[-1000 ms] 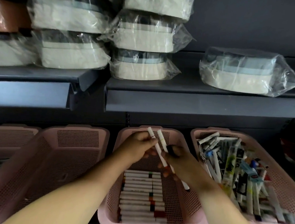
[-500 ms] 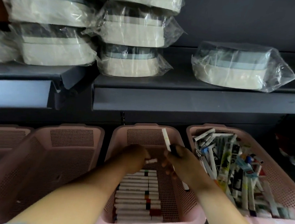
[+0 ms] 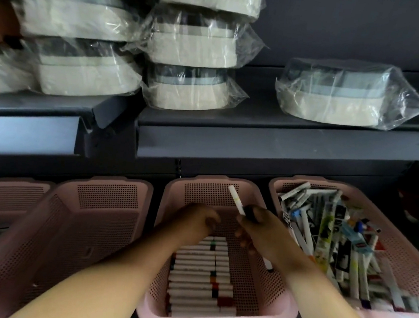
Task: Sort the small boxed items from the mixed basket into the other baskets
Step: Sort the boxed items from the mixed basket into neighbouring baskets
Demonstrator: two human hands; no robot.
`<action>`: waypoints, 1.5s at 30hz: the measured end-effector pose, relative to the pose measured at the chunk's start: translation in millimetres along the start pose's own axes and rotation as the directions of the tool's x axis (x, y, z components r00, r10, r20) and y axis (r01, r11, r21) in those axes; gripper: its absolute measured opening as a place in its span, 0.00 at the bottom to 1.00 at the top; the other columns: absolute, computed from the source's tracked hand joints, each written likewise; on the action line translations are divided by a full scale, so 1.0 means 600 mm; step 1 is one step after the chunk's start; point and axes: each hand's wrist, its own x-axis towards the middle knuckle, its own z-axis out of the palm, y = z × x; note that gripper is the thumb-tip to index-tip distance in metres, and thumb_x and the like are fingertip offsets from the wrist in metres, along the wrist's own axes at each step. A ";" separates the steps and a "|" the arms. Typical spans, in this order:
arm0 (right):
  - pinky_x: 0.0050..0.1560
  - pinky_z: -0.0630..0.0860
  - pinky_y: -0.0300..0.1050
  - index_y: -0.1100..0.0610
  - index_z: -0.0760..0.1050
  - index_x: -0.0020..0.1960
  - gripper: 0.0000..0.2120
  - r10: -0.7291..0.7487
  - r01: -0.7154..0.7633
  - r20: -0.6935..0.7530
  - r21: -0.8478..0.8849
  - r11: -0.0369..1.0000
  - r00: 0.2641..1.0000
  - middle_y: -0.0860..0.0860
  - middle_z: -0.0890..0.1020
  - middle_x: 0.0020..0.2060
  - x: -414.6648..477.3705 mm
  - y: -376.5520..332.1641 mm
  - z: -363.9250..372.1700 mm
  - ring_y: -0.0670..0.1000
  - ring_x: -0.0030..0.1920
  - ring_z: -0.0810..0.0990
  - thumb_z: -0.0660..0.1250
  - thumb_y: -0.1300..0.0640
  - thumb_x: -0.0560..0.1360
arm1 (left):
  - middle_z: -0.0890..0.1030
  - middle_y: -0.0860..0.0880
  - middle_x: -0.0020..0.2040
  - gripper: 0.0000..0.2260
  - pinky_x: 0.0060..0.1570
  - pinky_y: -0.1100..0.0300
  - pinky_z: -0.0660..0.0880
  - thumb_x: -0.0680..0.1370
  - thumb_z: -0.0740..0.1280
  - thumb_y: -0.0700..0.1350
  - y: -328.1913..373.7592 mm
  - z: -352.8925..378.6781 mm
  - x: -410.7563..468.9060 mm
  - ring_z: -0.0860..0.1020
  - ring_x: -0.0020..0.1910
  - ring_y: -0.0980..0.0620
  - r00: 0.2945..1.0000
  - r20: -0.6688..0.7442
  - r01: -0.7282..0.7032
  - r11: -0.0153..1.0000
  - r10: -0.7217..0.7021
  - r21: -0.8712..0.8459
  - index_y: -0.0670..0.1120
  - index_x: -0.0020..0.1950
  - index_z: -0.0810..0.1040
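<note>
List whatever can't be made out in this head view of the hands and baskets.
Head view only.
1. left hand grip: curled fingers face down over the middle basket; its own back hides whether it holds anything.
2. white box in the right hand: lower part hidden by that hand; print too small.
3. mixed basket: labels blurred.
4. far-left basket: cut off by the left edge, contents dark.

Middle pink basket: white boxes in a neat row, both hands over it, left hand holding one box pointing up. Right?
The head view shows the right hand, not the left hand, holding the white box pointing up. Otherwise right: neat row in the middle pink basket, both hands over it.
</note>
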 end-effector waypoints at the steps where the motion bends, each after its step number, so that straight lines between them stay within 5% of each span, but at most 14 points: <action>1: 0.29 0.74 0.40 0.50 0.76 0.51 0.05 0.003 -0.003 0.004 0.012 1.000 1.000 0.57 0.85 0.42 -0.001 -0.002 0.002 0.48 0.32 0.79 0.62 0.54 0.83 | 0.84 0.56 0.60 0.11 0.59 0.63 0.74 0.83 0.67 0.42 0.011 -0.003 0.000 0.81 0.58 0.59 0.999 -0.042 -0.008 0.990 0.002 -0.143 0.54 0.61 0.85; 5: 0.27 0.74 0.37 0.48 0.76 0.51 0.06 0.008 -0.010 0.041 0.048 0.999 0.999 0.53 0.82 0.37 0.002 -0.013 0.014 0.48 0.31 0.79 0.61 0.52 0.84 | 0.86 0.58 0.46 0.10 0.45 0.69 0.75 0.83 0.67 0.43 0.055 -0.022 -0.006 0.82 0.47 0.65 0.998 -0.060 -0.045 0.816 0.012 -0.577 0.57 0.52 0.85; 14: 0.33 0.80 0.41 0.49 0.75 0.52 0.07 0.025 -0.024 0.052 -0.020 1.000 0.998 0.51 0.83 0.48 0.014 -0.016 0.024 0.51 0.44 0.85 0.61 0.49 0.83 | 0.87 0.48 0.52 0.05 0.50 0.56 0.81 0.84 0.68 0.45 0.038 -0.040 -0.003 0.85 0.51 0.52 0.967 -0.189 -0.020 0.688 -0.172 -0.725 0.52 0.53 0.83; 16: 0.35 0.82 0.43 0.48 0.74 0.51 0.06 0.074 -0.074 0.000 0.049 0.996 0.997 0.51 0.82 0.50 0.013 -0.014 0.019 0.52 0.47 0.84 0.60 0.50 0.83 | 0.85 0.51 0.53 0.03 0.50 0.56 0.81 0.84 0.67 0.47 0.026 -0.050 0.003 0.84 0.50 0.54 0.941 -0.302 -0.050 0.825 -0.149 -0.563 0.54 0.55 0.80; 18: 0.37 0.82 0.45 0.50 0.75 0.52 0.07 0.099 -0.092 -0.057 0.110 0.990 0.993 0.51 0.83 0.46 0.012 -0.009 0.011 0.52 0.43 0.84 0.60 0.50 0.83 | 0.83 0.55 0.51 0.06 0.47 0.57 0.80 0.84 0.66 0.48 0.012 -0.050 0.006 0.82 0.48 0.56 0.934 -0.358 -0.083 0.976 0.005 -0.202 0.57 0.59 0.80; 20: 0.33 0.79 0.43 0.51 0.77 0.50 0.09 0.067 -0.057 -0.088 0.116 0.992 0.994 0.49 0.82 0.37 0.010 -0.003 0.004 0.48 0.35 0.81 0.60 0.49 0.83 | 0.84 0.55 0.53 0.09 0.50 0.55 0.78 0.84 0.67 0.47 -0.002 -0.039 0.010 0.81 0.50 0.55 0.962 -0.250 -0.107 0.994 0.111 0.027 0.55 0.61 0.83; 24: 0.31 0.72 0.42 0.46 0.75 0.45 0.06 0.038 -0.029 -0.105 0.088 0.996 0.994 0.44 0.79 0.30 0.010 0.010 -0.004 0.45 0.31 0.78 0.64 0.46 0.79 | 0.84 0.56 0.57 0.09 0.53 0.62 0.72 0.84 0.65 0.48 -0.023 0.000 0.015 0.81 0.56 0.53 0.999 0.024 -0.044 0.971 0.039 0.234 0.54 0.58 0.85; 32: 0.30 0.73 0.44 0.55 0.77 0.56 0.10 0.096 -0.048 -0.136 0.324 0.945 0.986 0.54 0.80 0.36 0.011 0.006 -0.009 0.51 0.32 0.77 0.58 0.56 0.83 | 0.83 0.56 0.61 0.13 0.58 0.61 0.73 0.84 0.62 0.46 -0.028 0.017 0.013 0.79 0.58 0.54 0.993 0.117 0.006 0.981 -0.029 0.194 0.57 0.60 0.85; 35: 0.38 0.76 0.43 0.54 0.80 0.52 0.11 0.048 -0.008 -0.134 0.283 0.959 0.990 0.51 0.83 0.39 0.007 -0.003 -0.009 0.51 0.39 0.81 0.59 0.56 0.83 | 0.83 0.59 0.55 0.12 0.55 0.61 0.75 0.84 0.61 0.47 -0.026 0.014 0.010 0.80 0.54 0.55 0.997 0.077 -0.003 0.988 -0.009 0.152 0.57 0.55 0.85; 39: 0.43 0.75 0.43 0.52 0.82 0.48 0.09 -0.025 0.062 -0.196 0.189 0.980 0.980 0.47 0.84 0.38 0.006 -0.016 -0.008 0.47 0.42 0.82 0.65 0.51 0.82 | 0.83 0.63 0.53 0.09 0.57 0.62 0.75 0.84 0.65 0.49 0.011 -0.001 0.002 0.80 0.53 0.62 0.997 -0.073 -0.044 0.995 0.038 -0.093 0.57 0.57 0.85; 42: 0.37 0.74 0.41 0.59 0.80 0.44 0.12 -0.002 0.054 -0.184 0.277 0.959 0.983 0.48 0.80 0.30 0.013 -0.021 -0.007 0.49 0.34 0.79 0.66 0.54 0.81 | 0.85 0.60 0.50 0.07 0.57 0.61 0.78 0.83 0.68 0.48 0.037 -0.014 -0.008 0.82 0.51 0.64 0.992 -0.091 -0.107 0.944 0.082 -0.312 0.59 0.53 0.85; 45: 0.35 0.73 0.43 0.67 0.78 0.47 0.12 -0.021 0.075 -0.180 0.302 0.950 0.983 0.52 0.79 0.30 0.013 -0.023 -0.005 0.50 0.33 0.76 0.66 0.57 0.81 | 0.86 0.59 0.48 0.05 0.54 0.58 0.81 0.82 0.70 0.48 0.047 -0.022 -0.018 0.83 0.48 0.62 0.988 -0.125 -0.133 0.930 0.095 -0.344 0.57 0.51 0.86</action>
